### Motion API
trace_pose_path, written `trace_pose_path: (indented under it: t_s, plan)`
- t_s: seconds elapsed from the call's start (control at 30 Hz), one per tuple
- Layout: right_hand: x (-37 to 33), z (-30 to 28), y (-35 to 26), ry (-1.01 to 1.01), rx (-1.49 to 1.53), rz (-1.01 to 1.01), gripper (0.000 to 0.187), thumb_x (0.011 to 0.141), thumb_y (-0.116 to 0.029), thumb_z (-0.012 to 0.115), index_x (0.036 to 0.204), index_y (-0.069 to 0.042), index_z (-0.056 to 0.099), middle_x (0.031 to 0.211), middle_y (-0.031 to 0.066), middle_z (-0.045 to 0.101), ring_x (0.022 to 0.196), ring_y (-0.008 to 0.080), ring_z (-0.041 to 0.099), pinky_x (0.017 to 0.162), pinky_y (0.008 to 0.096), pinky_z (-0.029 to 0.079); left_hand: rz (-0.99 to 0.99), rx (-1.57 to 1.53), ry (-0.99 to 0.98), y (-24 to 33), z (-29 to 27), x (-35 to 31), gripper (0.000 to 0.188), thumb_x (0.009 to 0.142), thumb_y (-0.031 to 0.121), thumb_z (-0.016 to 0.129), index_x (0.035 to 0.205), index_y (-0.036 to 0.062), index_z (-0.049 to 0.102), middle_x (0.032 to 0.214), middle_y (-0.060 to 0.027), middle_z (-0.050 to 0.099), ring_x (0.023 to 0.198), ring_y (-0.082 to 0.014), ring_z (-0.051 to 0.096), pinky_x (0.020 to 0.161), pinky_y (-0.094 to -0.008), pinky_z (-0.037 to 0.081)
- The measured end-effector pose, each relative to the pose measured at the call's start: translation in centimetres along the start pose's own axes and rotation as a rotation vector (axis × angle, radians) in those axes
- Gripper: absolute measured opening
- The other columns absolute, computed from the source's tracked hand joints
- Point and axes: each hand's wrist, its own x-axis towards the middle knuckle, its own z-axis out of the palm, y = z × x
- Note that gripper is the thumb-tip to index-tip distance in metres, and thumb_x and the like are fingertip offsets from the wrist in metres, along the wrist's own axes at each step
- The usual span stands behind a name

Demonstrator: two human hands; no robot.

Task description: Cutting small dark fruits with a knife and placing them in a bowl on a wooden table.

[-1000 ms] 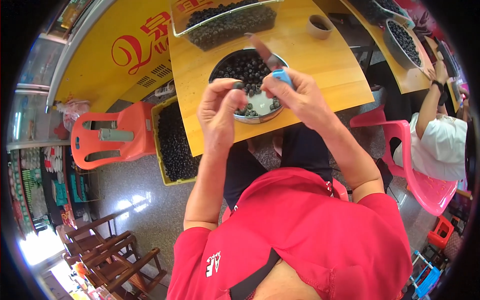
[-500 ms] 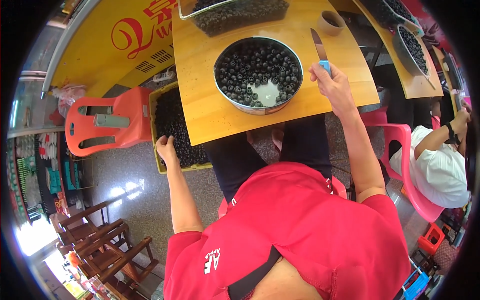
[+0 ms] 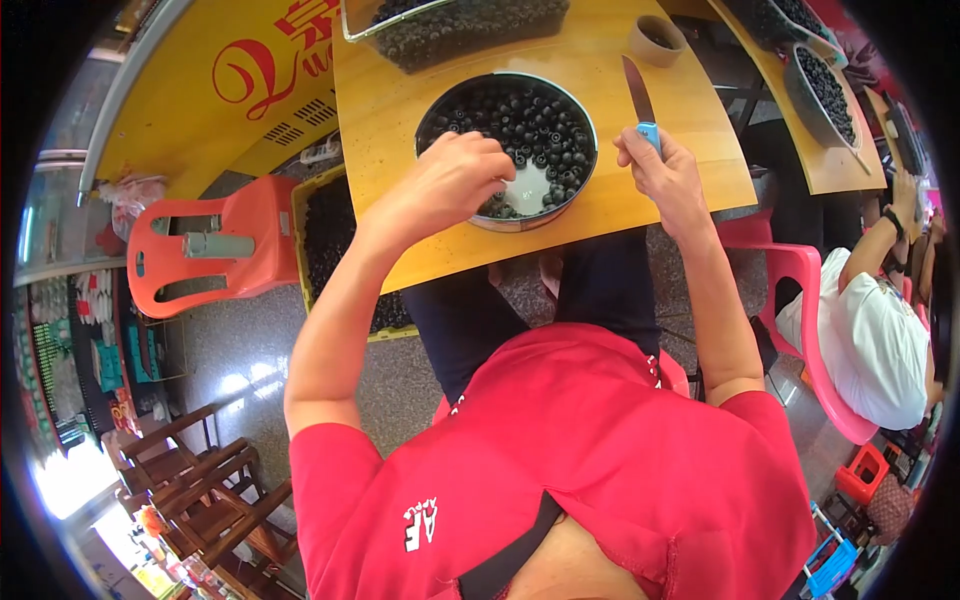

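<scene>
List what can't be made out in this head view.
- Left hand: fingertips curl down into the round pan; any grasp is hidden.
- Knife handle: mostly covered by the right hand.
- Tray at the top: cut off by the edge.
- Small cup: contents too small.

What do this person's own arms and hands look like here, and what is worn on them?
Both forearms are bare from the elbow down, and so are the left hand and the right hand: no gloves, watch or rings can be seen. Short sleeves of a red shirt cover the upper arms. The shirt carries a small white marking near the left shoulder.
</scene>
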Motion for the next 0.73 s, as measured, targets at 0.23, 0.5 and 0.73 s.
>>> trace_pose_path:
  t_s: [0.23,0.5,0.73]
  plan:
    - [-0.8,-0.9,0.0,-0.008,0.006,-0.021,0.023,0.094,-0.023,0.059,0.095,0.000,0.062,0.075,-0.0010,0.056,0.051,-0.0008,0.035,0.044,0.0168,0.024,-0.035,0.333,-0.368,-0.7,1.8,2.4,0.011,0.075,0.014,0.067,0.083,0.0072,0.065,0.087,-0.0083,0.063,0.095,-0.0258,0.059,0.082,-0.0394,0.044]
    - [-1.1,0.1,-0.5,-0.069,0.032,-0.045,0.022,0.094,-0.023,0.060,0.095,-0.001,0.063,0.074,-0.0017,0.057,0.052,0.0001,0.036,0.046,0.0170,0.026,-0.435,-0.519,-0.009,-0.8,0.8,1.4,0.020,0.083,0.010,0.069,0.100,0.0025,0.061,0.092,-0.0019,0.064,0.080,-0.0104,0.061,0.071,-0.0249,0.048]
    - [-1.1,4.1,-2.1,-0.208,-0.009,-0.141,0.022,0.092,-0.025,0.062,0.099,-0.005,0.065,0.079,-0.0016,0.061,0.056,0.0012,0.040,0.050,0.0163,0.031,-0.360,-0.864,0.313,2.7,0.5,0.1,0.026,0.086,0.005,0.067,0.111,0.0021,0.059,0.097,-0.0007,0.062,0.089,-0.0073,0.059,0.081,-0.0209,0.048]
